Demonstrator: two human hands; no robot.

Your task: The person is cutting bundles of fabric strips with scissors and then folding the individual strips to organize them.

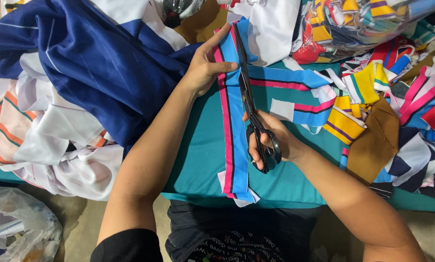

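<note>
A long fabric strip [233,145], light blue with pink and black stripes, lies lengthwise on a teal-covered table [198,160]. My left hand [205,65] presses the strip's far part flat, thumb on the cloth. My right hand [271,140] grips black scissors [250,104] by their handles; the blades point away from me along the strip's right side, closed or nearly so. A second matching strip [285,77] branches to the right from under the blades.
A heap of navy and white cloth [91,63] fills the left side. Many coloured fabric scraps [397,97] pile up on the right, with a brown piece [375,140]. A clear bag of strips [353,19] sits top right; a plastic bag [14,228] lies on the floor.
</note>
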